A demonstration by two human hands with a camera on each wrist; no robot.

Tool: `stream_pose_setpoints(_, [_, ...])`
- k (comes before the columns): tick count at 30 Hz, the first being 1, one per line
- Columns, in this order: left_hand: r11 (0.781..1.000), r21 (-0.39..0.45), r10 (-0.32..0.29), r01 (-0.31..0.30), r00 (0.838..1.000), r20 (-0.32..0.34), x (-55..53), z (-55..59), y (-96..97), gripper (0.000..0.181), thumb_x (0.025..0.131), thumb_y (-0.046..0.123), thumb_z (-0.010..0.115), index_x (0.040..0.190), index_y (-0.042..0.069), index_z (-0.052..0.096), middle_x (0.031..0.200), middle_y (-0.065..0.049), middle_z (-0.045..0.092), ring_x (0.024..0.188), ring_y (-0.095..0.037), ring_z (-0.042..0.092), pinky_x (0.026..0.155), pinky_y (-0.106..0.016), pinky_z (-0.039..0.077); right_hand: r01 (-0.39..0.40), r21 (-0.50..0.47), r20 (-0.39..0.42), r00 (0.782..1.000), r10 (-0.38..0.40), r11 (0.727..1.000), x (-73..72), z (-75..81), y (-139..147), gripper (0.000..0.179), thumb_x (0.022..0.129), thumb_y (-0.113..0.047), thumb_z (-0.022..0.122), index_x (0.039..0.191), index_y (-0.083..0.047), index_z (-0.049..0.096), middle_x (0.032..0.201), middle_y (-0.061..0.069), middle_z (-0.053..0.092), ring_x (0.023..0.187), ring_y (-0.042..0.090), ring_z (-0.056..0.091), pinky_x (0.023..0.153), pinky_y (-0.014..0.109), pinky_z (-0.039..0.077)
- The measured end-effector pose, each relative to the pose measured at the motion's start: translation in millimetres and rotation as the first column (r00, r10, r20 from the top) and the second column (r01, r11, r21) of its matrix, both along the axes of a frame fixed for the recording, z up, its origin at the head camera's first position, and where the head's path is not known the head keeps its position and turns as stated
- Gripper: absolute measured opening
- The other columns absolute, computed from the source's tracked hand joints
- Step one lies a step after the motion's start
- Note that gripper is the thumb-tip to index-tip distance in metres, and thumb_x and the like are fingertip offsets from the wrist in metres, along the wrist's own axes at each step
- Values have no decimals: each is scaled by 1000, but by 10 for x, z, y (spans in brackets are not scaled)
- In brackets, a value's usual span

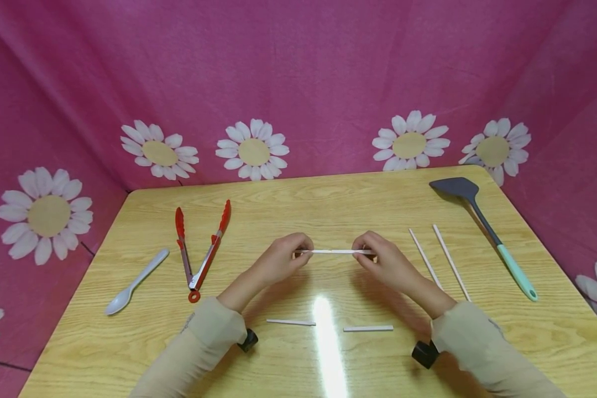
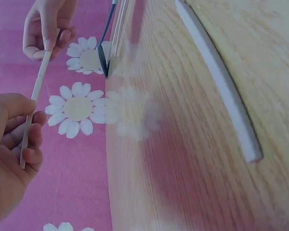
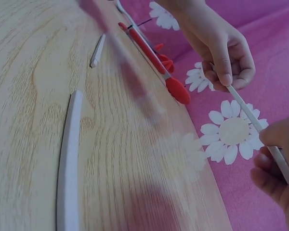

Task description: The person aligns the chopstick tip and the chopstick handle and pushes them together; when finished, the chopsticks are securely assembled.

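Note:
A thin white stick is held level above the table between both hands. My left hand pinches its left part between thumb and fingers, and my right hand grips the right part the same way. Near the middle of the stick, the left wrist view shows a small notch or crack; whether it goes right through I cannot tell. Below the hands lie two short white pieces, one on the left and one on the right, apart from each other.
Two long white sticks lie right of the right hand. Beyond them is a spatula with a mint handle. Red-tipped tongs lie spread at the left, beside a pale spoon. A pink flowered cloth hangs behind the table.

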State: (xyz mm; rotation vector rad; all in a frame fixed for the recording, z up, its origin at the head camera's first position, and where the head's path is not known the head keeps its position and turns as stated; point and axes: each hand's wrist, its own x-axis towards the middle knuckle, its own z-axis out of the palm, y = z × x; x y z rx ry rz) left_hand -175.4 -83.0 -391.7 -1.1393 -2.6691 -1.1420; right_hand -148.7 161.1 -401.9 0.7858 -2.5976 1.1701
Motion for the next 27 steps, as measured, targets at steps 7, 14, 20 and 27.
stream_pose_setpoints(7, [999, 37, -18, 19, 999, -37, 0, -4, 28, 3, 85, 7, 60, 87, 5, 61, 83, -2, 59, 72, -9, 51, 63, -20, 46, 5, -40, -39, 999, -7, 999, -8, 24, -14, 10, 79, -2, 66, 83, -8, 60, 79, -2, 54, 69, 6, 52, 59, 22, 47])
stream_pose_setpoints(14, [996, 77, -30, 35, 997, -67, 6, 12, 49, 6, 84, 6, 60, 87, 2, 64, 82, -3, 60, 68, -9, 49, 61, -17, 44, 7, -64, -12, 1000, -8, 998, -9, 66, 0, 8, 79, -3, 66, 82, -9, 61, 78, -3, 54, 68, 6, 52, 59, 22, 46])
stream_pose_setpoints(20, [993, 108, -29, 37, 997, -70, 11, 23, 63, 7, 84, 5, 61, 87, 1, 65, 81, -4, 60, 70, -10, 53, 62, -17, 46, 10, -86, -13, 1000, -11, 996, -12, 92, -1, 9, 78, -1, 67, 80, -9, 61, 78, -2, 55, 68, 6, 51, 59, 21, 46])
stream_pose_setpoints(27, [989, 149, -6, 17, 997, -71, 26, 29, 63, 5, 82, 3, 63, 85, 2, 66, 80, -5, 61, 69, -11, 55, 62, -18, 47, 18, -98, 30, 999, -15, 995, -14, 127, -31, 9, 78, -1, 66, 80, -8, 61, 79, -1, 55, 68, 6, 50, 59, 22, 46])
